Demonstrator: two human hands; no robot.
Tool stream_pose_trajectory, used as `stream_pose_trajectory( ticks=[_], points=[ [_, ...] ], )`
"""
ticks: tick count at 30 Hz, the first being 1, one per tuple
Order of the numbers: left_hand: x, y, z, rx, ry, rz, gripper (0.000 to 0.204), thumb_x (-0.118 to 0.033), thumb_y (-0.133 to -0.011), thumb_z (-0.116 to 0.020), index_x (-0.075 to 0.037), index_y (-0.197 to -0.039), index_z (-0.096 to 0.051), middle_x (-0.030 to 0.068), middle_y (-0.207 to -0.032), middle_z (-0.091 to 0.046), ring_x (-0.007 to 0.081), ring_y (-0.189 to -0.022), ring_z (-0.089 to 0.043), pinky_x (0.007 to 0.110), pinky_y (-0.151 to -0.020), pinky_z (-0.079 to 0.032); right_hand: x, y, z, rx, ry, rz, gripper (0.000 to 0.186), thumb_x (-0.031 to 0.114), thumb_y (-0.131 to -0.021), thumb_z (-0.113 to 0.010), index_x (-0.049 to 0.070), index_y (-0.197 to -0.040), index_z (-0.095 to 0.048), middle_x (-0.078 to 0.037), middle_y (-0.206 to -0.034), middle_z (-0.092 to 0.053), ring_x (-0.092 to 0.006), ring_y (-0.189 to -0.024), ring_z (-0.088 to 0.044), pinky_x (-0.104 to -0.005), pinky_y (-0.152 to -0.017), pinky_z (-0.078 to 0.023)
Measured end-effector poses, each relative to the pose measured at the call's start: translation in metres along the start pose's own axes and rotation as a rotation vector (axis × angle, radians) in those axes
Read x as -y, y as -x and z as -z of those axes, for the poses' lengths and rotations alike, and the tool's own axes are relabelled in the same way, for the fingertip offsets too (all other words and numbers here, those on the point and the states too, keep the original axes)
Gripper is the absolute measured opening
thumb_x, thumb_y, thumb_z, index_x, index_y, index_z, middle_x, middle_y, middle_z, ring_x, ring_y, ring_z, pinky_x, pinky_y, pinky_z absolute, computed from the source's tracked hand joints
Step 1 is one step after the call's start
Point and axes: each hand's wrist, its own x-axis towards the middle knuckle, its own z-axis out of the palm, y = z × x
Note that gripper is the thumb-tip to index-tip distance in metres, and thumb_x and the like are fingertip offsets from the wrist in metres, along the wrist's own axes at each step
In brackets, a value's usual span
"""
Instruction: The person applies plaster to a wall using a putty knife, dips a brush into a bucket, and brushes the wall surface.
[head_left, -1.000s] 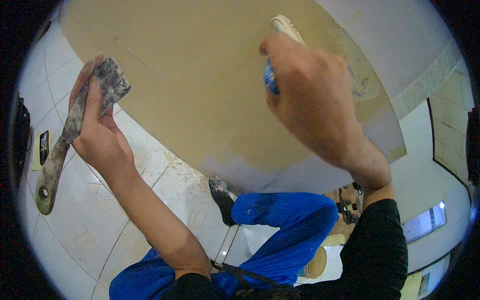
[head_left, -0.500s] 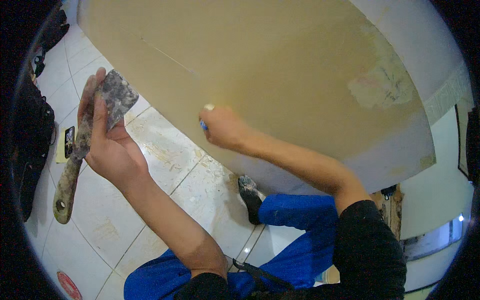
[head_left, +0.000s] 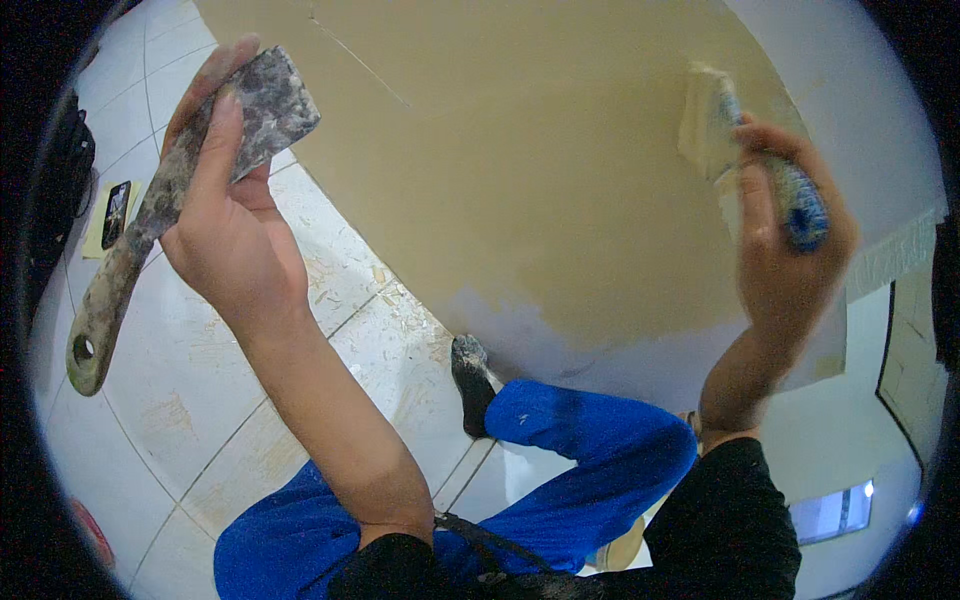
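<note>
My left hand (head_left: 235,240) grips a long-handled putty knife (head_left: 268,105), its square blade smeared with grey-white residue. It is raised at the left, in front of the tiled floor and panel edge. My right hand (head_left: 790,230) is closed on a blue-handled tool (head_left: 805,205) with a cream-coloured, motion-blurred head, which is over the right part of the large curved panel (head_left: 470,160); whether it touches cannot be told. The panel carries a tan coat, with bare pale areas along its lower edge and a thin scratch at upper left.
White floor tiles (head_left: 200,470) carry flakes and smears. At the left lie a dark bundle (head_left: 55,210), a phone (head_left: 115,215) on yellow paper and a red item (head_left: 92,530). My socked foot (head_left: 470,380) is near the panel's lower edge. A round container (head_left: 620,550) is partly hidden behind my leg.
My right hand has swept from the panel's lower middle, half a second ago, up to the right and turned over. My left hand sits higher in the picture, still holding the putty knife.
</note>
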Motion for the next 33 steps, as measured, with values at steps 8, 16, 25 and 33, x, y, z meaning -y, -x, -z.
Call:
stream_pose_trajectory(
  ticks=[8,16,25,33],
  points=[
    [0.009,0.002,0.002,0.062,-0.014,-0.036,0.026,0.001,-0.094,-0.055,0.007,-0.118,-0.062,0.0183,-0.117,-0.067,0.0226,-0.110,-0.065,0.034,-0.099,-0.051,0.039,0.038,-0.159,0.338,-0.256,0.024,0.009,0.007,-0.082,-0.066,0.009,-0.091,-0.067,-0.020,-0.076,-0.067,-0.0383,-0.074,-0.067,-0.0440,-0.064,-0.054],
    [0.016,-0.003,0.006,0.055,-0.035,0.012,0.027,0.000,-0.095,-0.051,0.009,-0.120,-0.060,0.0194,-0.120,-0.066,0.0233,-0.114,-0.062,0.035,-0.101,-0.050,0.042,0.040,-0.234,0.386,-0.506,-0.050,0.012,0.006,-0.083,-0.064,0.004,-0.094,-0.068,-0.019,-0.074,-0.067,-0.0302,-0.066,-0.068,-0.0371,-0.064,-0.054],
    [0.025,0.010,-0.002,0.029,-0.076,0.086,0.024,-0.002,-0.096,-0.053,0.006,-0.118,-0.062,0.0201,-0.116,-0.068,0.0234,-0.113,-0.064,0.035,-0.102,-0.050,-0.030,-0.007,-0.061,0.112,-0.443,-0.279,0.013,0.004,-0.088,-0.065,-0.001,-0.098,-0.070,-0.008,-0.089,-0.070,-0.0116,-0.079,-0.062,-0.0280,-0.068,-0.052],
    [0.016,0.002,-0.001,0.057,-0.081,0.064,0.024,-0.003,-0.097,-0.053,0.005,-0.118,-0.063,0.0187,-0.117,-0.068,0.0223,-0.112,-0.064,0.034,-0.101,-0.050,-0.015,-0.018,0.035,-0.042,-0.199,-0.234,0.016,-0.002,-0.084,-0.063,-0.001,-0.098,-0.070,-0.013,-0.098,-0.073,-0.0171,-0.090,-0.068,-0.0293,-0.081,-0.055]
  ],
)
